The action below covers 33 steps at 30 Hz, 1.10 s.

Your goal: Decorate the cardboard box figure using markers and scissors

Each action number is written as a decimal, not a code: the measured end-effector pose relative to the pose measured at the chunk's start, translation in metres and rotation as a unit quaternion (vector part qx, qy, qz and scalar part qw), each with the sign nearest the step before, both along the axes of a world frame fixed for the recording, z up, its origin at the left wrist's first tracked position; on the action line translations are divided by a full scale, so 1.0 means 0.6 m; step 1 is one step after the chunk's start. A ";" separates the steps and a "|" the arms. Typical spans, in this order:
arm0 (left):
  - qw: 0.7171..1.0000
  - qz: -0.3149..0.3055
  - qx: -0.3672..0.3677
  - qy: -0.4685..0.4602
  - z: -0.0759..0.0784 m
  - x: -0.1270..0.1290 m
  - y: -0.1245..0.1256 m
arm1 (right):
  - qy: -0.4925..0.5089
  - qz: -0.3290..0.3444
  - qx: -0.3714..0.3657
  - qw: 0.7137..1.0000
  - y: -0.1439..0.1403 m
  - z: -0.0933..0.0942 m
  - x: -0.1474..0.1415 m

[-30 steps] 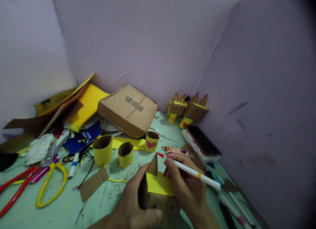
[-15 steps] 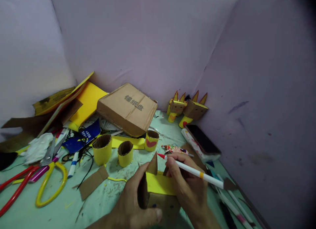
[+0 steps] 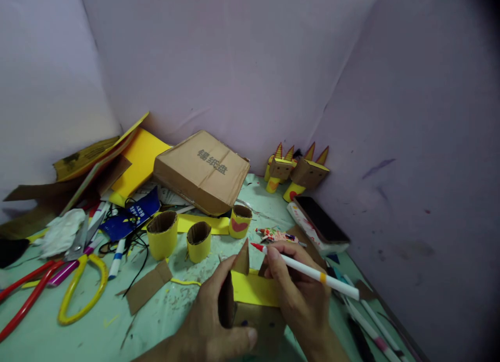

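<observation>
My left hand (image 3: pixel 213 317) is wrapped round the left side of a cardboard figure (image 3: pixel 258 291) with a yellow top strip, dark eye dots and a pointed cardboard ear (image 3: pixel 242 260). Between the thumb and fingers of my right hand (image 3: pixel 300 294) is a white felt-tip marker (image 3: pixel 318 273), its red tip close beside the ear's point. That hand also rests against the figure's right side and hides part of it. Just beyond stand three yellow cardboard tubes: a wide one (image 3: pixel 162 237), a smaller one (image 3: pixel 198 242) and one with a red heart (image 3: pixel 239 221).
Finished-looking figures (image 3: pixel 308 172) stand at the back right, near a phone (image 3: pixel 324 221) on a white packet. A cardboard box (image 3: pixel 203 172) lies at the back. Yellow-handled scissors (image 3: pixel 84 289), red-handled pliers (image 3: pixel 35 289) and scraps crowd the left. More markers (image 3: pixel 371 328) lie at right.
The marker's red tip has shifted very slightly right, away from the ear's point. Both hands otherwise keep their hold.
</observation>
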<state>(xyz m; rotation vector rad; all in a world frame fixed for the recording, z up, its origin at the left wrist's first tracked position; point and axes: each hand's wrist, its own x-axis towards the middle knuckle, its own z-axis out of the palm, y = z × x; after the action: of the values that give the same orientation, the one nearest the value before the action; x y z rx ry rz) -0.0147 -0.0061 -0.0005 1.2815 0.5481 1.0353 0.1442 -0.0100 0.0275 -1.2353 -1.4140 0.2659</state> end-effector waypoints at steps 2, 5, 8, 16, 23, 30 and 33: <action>1.000 -0.004 -0.008 0.002 0.001 0.001 0.000 | -0.010 0.005 0.010 1.000 0.000 0.001 0.000; 1.000 -0.011 -0.021 0.004 0.001 0.002 -0.001 | -0.029 0.011 0.015 0.999 0.000 0.003 0.001; 1.000 -0.002 -0.014 0.007 0.002 0.002 0.000 | -0.033 0.010 -0.004 0.999 0.000 0.001 0.002; 1.000 -0.009 -0.008 -0.002 0.004 0.001 0.000 | -0.011 -0.004 0.003 1.000 -0.002 -0.003 0.000; 1.000 -0.012 -0.017 -0.004 0.000 0.001 0.000 | -0.006 0.008 -0.024 1.000 -0.002 -0.001 -0.003; 1.000 0.001 -0.015 -0.001 -0.001 0.001 -0.001 | 0.010 0.009 0.006 1.000 -0.002 -0.006 -0.002; 1.000 -0.009 -0.019 -0.001 0.004 0.002 -0.001 | -0.011 0.016 0.011 1.000 0.000 -0.004 -0.001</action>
<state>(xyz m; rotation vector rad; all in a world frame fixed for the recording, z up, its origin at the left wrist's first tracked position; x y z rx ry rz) -0.0134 -0.0068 0.0021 1.2499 0.5503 1.0072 0.1438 -0.0101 0.0253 -1.2013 -1.4520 0.2588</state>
